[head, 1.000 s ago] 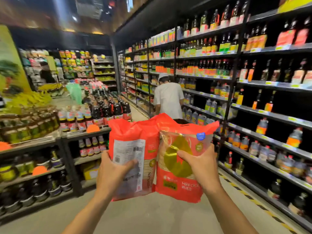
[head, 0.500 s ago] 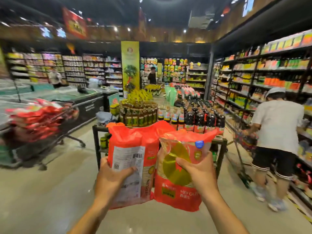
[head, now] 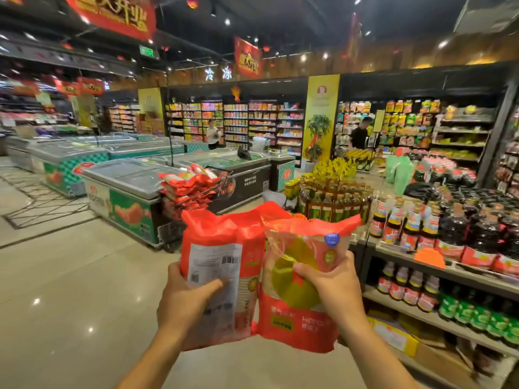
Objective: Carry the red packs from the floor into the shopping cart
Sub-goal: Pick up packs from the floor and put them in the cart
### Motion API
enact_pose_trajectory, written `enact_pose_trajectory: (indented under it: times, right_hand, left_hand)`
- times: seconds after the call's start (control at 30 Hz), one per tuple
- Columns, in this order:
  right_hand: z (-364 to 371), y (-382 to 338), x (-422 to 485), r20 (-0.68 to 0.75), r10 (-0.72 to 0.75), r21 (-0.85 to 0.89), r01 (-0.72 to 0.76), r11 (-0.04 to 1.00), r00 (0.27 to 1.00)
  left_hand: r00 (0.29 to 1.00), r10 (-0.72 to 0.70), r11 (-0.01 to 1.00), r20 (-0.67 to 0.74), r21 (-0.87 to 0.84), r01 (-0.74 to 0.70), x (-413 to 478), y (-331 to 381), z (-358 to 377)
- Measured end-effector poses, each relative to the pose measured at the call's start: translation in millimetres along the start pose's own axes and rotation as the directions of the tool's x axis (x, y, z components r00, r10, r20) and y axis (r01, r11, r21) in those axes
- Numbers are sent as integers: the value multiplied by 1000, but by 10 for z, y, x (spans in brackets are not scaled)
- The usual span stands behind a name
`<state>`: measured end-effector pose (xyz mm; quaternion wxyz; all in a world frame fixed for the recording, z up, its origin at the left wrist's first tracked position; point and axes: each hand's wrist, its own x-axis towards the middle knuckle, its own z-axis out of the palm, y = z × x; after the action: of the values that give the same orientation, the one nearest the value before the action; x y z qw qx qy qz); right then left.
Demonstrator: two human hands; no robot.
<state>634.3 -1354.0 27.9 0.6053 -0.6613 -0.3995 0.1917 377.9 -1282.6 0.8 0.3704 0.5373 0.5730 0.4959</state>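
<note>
I hold two red packs upright at chest height. My left hand [head: 188, 300] grips the left red pack [head: 224, 248], whose white label and barcode face me. My right hand [head: 334, 287] grips the right red pack [head: 303, 324], which has a clear window and a green-yellow disc print. The two packs touch side by side. Straight ahead, beyond the packs, stands the shopping cart [head: 179, 228], heaped with several more red packs [head: 191, 183]. Its lower part is partly hidden behind the packs I hold.
Chest freezers [head: 126, 181] line the left and middle behind the cart. A bottle display rack [head: 438, 270] runs along my right side, with an oil bottle stand [head: 334, 200] ahead of it. Two people stand far back by the shelves. Shiny open floor [head: 70, 290] spreads to the left.
My view has swung left, away from the bottle aisle and the person in white, bringing the loaded cart to the centre and closer. Both hands keep the same hold on the packs.
</note>
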Motion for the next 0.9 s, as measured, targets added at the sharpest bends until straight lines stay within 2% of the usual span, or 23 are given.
enact_pose_trajectory:
  times: [0.27,0.7,0.9]
  right_hand:
    - [637,201,812,129,-5,51,-1,999,992]
    - [1501,492,2941,264,-40,79,20,997,964]
    - [1924,637,3613,319,-48,93,19,995,947]
  left_hand:
    - [990,-35,996,-135,75,45,654,0,172]
    - [948,-41,989,-314,123,83,2267,123,1222]
    - [931,-63,985,-359,129,116,2819,111,1491]
